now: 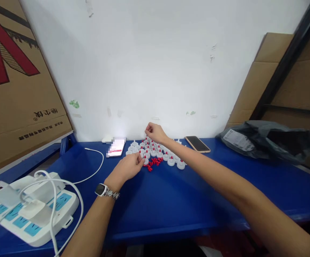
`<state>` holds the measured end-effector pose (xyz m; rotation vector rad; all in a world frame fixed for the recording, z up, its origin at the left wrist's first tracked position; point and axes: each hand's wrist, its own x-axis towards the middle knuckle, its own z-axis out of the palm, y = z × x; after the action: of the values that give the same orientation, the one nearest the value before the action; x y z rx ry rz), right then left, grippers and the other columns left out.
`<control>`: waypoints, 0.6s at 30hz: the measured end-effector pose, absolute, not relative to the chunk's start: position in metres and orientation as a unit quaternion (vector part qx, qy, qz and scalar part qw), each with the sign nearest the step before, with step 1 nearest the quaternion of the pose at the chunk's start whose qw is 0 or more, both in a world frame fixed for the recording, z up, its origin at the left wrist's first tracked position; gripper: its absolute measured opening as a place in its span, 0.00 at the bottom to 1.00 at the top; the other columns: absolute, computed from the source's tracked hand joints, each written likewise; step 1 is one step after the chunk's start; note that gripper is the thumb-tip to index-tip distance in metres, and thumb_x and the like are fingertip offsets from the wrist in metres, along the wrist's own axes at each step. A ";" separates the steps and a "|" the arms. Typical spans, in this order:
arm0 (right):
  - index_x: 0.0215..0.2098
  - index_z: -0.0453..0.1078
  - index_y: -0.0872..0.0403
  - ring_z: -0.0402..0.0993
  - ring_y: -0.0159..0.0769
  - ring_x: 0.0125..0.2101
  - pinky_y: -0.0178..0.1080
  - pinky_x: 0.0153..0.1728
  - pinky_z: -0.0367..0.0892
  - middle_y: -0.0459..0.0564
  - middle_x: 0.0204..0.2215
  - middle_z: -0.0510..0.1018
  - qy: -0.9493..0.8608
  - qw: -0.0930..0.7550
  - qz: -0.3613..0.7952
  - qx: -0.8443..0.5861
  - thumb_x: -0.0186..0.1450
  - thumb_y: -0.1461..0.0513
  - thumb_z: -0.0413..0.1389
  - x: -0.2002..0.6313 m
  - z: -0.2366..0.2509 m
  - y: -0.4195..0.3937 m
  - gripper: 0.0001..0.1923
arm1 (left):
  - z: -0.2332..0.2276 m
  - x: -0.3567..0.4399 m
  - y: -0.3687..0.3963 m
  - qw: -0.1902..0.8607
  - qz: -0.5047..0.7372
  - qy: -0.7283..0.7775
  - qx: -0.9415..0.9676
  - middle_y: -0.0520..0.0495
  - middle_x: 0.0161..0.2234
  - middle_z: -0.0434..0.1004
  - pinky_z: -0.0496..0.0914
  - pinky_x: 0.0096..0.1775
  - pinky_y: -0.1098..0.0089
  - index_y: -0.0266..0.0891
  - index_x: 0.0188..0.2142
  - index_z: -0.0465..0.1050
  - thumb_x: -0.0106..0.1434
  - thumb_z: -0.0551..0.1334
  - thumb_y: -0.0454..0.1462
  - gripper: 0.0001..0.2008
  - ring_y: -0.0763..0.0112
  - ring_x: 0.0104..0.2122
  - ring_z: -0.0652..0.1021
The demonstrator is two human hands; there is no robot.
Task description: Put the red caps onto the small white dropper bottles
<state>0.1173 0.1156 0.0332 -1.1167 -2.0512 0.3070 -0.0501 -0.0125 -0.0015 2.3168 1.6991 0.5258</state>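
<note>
White caps (153,153), many red-tipped, clustered at far middle of blue desk (176,203); loose red pieces (155,162) piled at their near side. Left hand (126,167) at cluster's near left edge: fingers bent, nearly together, right beside one cap; cannot tell if gripped. Right hand (156,133) over far side, fingers pinched close, contents hidden. Phone (198,144) right of caps; power strip (64,217) near left.
</note>
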 end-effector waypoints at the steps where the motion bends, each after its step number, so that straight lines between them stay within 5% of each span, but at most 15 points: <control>1: 0.35 0.67 0.55 0.72 0.32 0.30 0.33 0.31 0.63 0.48 0.30 0.78 -0.813 0.346 0.084 -0.460 0.63 0.65 0.49 0.111 0.032 0.127 0.06 | -0.003 -0.052 -0.012 0.115 0.166 0.579 0.790 0.49 0.26 0.74 0.59 0.27 0.70 0.41 0.28 0.65 0.67 0.52 0.45 0.14 0.67 0.25 0.73; 18: 0.35 0.74 0.55 0.74 0.43 0.41 0.44 0.48 0.58 0.53 0.37 0.81 -0.869 0.138 0.014 -0.476 0.60 0.63 0.57 0.073 0.022 0.169 0.06 | -0.016 -0.050 -0.009 0.132 0.132 0.585 0.789 0.46 0.27 0.75 0.58 0.26 0.69 0.41 0.29 0.66 0.65 0.53 0.46 0.13 0.65 0.26 0.74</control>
<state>0.0728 0.1692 0.0225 -1.3761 -2.5126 0.0392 -0.0497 -0.0095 -0.0156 2.2910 1.6978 0.3845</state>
